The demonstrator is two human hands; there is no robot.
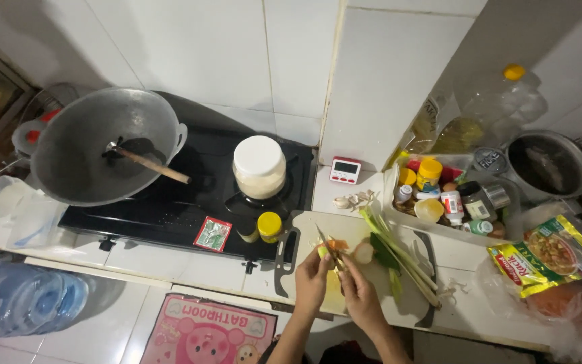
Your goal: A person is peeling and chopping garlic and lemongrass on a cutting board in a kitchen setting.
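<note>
**A:** Where are your hands right now?

**B:** Both are over the near edge of the cutting board (pixel 304 236), close together. Your left hand (pixel 312 278) has its fingers curled shut around a small pale-green and orange piece of vegetable (pixel 325 250), pinching it from below so the top pokes out above your fingertips. Your right hand (pixel 358 296) is closed on the handle of a small knife (pixel 327 244), fingers wrapped tight, with the blade angled up and to the left so it meets the vegetable piece.

**A:** So neither hand is spread?

**B:** No. Your fingers on both sides are drawn together and clamped, one on the food and one on the knife. How the thumbs sit, you can't tell from here; they're too small.

**A:** What lies near you on the board?

**B:** Just beside your right hand there's a pale round onion piece (pixel 363 253), and next to that a bundle of lemongrass stalks (pixel 399 253) running diagonally toward the board's right handle. A few garlic cloves (pixel 348 200) sit on the counter beyond the board, near a small red-and-white timer (pixel 345 170).

**A:** And to your left?

**B:** The black gas stove (pixel 190 202), with a grey wok (pixel 106 155) holding a wooden-handled spatula (pixel 146 162), and a white-lidded jar (pixel 259 167) on the other burner. A yellow-capped bottle (pixel 269 227) stands at the stove's front edge, just beside the board.
</note>
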